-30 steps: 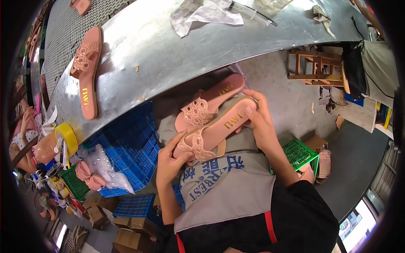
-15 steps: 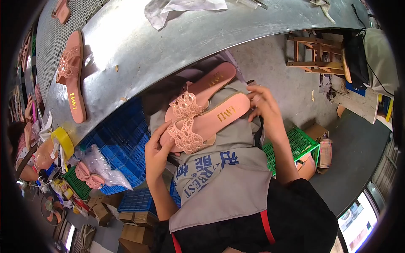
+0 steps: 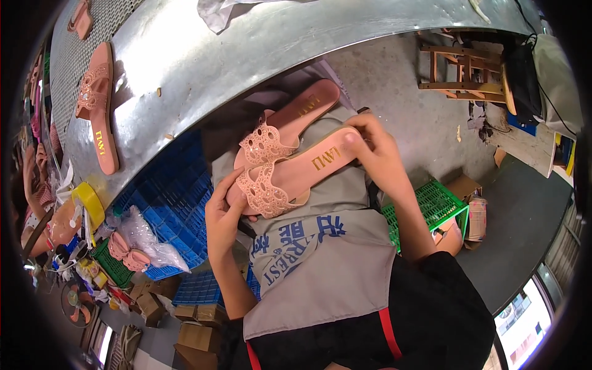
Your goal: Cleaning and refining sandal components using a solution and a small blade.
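Far left of the grey apron (image 3: 327, 277), a yellow tape roll (image 3: 92, 200) is located beside the metal table (image 3: 185, 68). A single sandal (image 3: 102, 145), pink, lies on the table, beyond the apron and to its left. A blue crate (image 3: 176, 179) stands left of the apron. The left hand (image 3: 223, 209) grips the toe end of the held sandal (image 3: 302, 169) between thumb and fingers. This sandal is positioned just beyond the apron's printed area, insole upward, heel toward the right. The second sandal (image 3: 280, 132) lies alongside, farther beyond the print. The right hand (image 3: 373, 145) holds the heel in a narrow pinch, thumb on the insole. A green crate (image 3: 425, 216) stands right of the apron.
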`<state>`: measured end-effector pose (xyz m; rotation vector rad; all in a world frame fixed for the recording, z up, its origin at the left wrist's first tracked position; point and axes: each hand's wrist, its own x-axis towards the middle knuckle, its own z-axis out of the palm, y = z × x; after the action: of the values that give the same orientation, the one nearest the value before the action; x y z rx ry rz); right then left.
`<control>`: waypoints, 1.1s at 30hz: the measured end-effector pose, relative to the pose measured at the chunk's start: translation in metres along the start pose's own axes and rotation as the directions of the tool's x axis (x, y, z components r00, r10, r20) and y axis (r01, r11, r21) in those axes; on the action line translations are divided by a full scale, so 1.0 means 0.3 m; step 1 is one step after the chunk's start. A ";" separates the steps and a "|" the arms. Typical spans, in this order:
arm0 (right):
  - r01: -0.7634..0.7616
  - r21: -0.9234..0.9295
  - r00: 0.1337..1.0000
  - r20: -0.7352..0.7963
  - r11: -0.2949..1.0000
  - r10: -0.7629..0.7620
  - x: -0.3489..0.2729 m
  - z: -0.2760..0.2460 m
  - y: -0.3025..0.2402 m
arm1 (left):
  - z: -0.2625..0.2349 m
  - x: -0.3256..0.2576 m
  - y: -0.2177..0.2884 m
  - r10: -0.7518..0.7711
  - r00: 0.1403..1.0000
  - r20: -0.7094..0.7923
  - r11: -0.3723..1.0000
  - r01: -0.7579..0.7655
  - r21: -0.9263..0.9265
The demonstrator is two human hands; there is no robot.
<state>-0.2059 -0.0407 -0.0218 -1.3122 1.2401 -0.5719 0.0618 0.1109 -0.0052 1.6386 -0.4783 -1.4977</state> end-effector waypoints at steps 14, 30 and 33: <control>-0.350 0.334 0.872 0.456 0.875 0.175 -0.007 -0.146 0.056 | 0.009 -0.012 -0.040 0.054 0.998 -0.029 0.998 -0.053 0.031; -0.215 0.179 0.972 0.136 0.960 0.192 0.014 -0.027 0.011 | -0.003 -0.008 -0.032 0.033 0.999 0.010 0.999 -0.034 0.034; -0.163 0.062 0.987 0.024 0.985 0.162 0.032 0.002 0.014 | -0.010 -0.009 -0.046 0.038 0.999 0.016 0.997 -0.039 0.062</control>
<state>-0.2037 -0.0479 -0.0292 -1.1485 1.2892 -0.4775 0.0606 0.1216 -0.0145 1.6577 -0.5666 -1.4802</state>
